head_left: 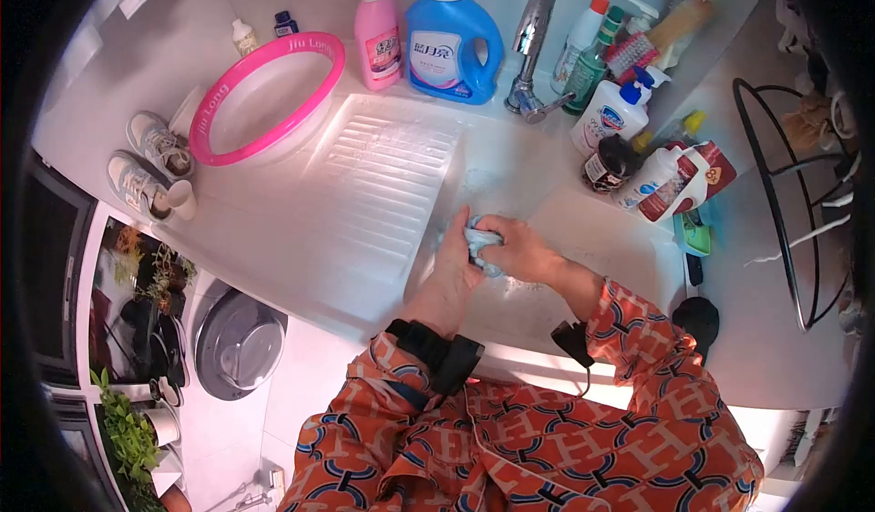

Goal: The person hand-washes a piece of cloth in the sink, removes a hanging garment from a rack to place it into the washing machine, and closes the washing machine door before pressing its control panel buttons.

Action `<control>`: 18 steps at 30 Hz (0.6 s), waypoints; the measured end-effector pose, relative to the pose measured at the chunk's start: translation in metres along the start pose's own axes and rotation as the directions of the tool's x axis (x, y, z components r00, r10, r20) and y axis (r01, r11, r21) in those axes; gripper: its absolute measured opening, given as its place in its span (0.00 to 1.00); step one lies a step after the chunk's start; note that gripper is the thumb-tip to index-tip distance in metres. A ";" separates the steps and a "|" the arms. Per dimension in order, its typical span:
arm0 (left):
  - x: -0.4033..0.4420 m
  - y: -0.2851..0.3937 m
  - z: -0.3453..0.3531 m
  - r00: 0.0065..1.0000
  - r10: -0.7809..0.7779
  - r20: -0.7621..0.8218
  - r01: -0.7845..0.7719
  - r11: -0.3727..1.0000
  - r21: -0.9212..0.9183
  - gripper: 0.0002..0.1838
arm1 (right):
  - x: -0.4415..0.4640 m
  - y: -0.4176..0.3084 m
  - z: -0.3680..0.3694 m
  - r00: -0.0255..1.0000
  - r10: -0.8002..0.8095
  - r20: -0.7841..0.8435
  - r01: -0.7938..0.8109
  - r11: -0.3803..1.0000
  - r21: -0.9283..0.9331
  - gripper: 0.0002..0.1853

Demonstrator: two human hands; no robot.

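A small, wet-looking, light blue cloth (481,240) is bunched up between my two hands over the sink basin (592,239). My left hand (454,261) cups it from the left, with the cloth against the palm and fingers. From the right, my right hand (521,250) closes over the same cloth with curled fingers. Part of the bundle is hidden by the fingers. Just left of the hands lies the sink's ribbed washboard (383,175). A chrome faucet (533,47) stands behind the basin.
At the back stand a blue detergent jug (453,47) and a pink bottle (378,43). A pink-rimmed washbasin (219,102) leans at the left, near sneakers (141,184). Several bottles, including a white pump bottle (609,116), crowd the right ledge. A black wire rack (775,202) hangs further right.
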State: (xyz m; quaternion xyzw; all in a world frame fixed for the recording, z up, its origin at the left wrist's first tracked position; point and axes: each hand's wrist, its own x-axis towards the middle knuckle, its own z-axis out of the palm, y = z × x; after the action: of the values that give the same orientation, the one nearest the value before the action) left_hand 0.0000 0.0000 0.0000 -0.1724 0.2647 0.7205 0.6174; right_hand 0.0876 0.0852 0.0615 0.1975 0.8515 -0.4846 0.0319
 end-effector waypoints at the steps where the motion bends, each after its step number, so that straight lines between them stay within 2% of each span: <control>1: 0.003 0.004 0.000 0.998 0.041 0.037 -0.041 0.999 0.001 0.22 | -0.006 -0.014 -0.004 1.000 -0.011 -0.011 0.012 0.993 0.120 0.17; 2: 0.007 0.009 0.000 0.993 0.085 0.077 -0.085 0.996 0.000 0.21 | -0.008 -0.023 -0.006 0.999 -0.025 -0.023 0.030 0.971 0.236 0.16; 3: -0.005 0.027 0.011 0.989 0.119 0.085 -0.125 0.990 0.071 0.21 | -0.009 -0.034 -0.003 0.983 -0.162 -0.085 0.176 0.965 0.194 0.15; 5: -0.019 0.032 0.025 0.989 0.121 0.087 -0.130 0.985 0.111 0.20 | -0.021 -0.039 -0.001 0.934 -0.332 -0.136 0.341 0.938 0.057 0.14; 7: -0.084 0.025 0.056 0.942 0.291 0.165 -0.330 0.888 0.320 0.19 | -0.031 -0.046 0.001 0.920 -0.369 -0.128 0.371 0.928 -0.009 0.13; 9: -0.098 0.021 0.052 0.879 0.391 0.271 -0.475 0.758 0.447 0.20 | -0.040 -0.056 0.001 0.909 -0.403 -0.102 0.388 0.911 -0.143 0.14; 11: -0.076 0.020 0.027 0.830 0.423 0.363 -0.557 0.650 0.517 0.21 | -0.047 -0.065 0.003 0.907 -0.416 -0.063 0.375 0.867 -0.329 0.14; 13: -0.080 0.013 0.025 0.782 0.443 0.438 -0.622 0.528 0.578 0.20 | -0.042 -0.062 0.008 0.931 -0.355 -0.087 0.300 0.878 -0.374 0.17; 15: -0.051 0.013 0.009 0.821 0.342 0.458 -0.537 0.737 0.411 0.19 | -0.031 -0.055 0.012 0.952 -0.265 -0.155 0.176 0.883 -0.435 0.18; 16: 0.009 0.016 -0.025 0.854 0.222 0.471 -0.339 0.924 0.177 0.19 | -0.022 -0.046 0.013 0.941 -0.252 -0.225 0.136 0.893 -0.430 0.18; 18: 0.039 0.013 -0.034 0.883 0.152 0.444 -0.155 0.988 -0.030 0.19 | -0.001 -0.028 0.014 0.907 -0.221 -0.359 0.060 0.911 -0.408 0.20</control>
State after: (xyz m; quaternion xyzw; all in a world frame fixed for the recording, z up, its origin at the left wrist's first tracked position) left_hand -0.0221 0.0095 -0.0472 0.0200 0.1318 0.7864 0.6032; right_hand 0.0763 0.0605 0.0769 0.2184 0.9310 -0.2573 -0.1390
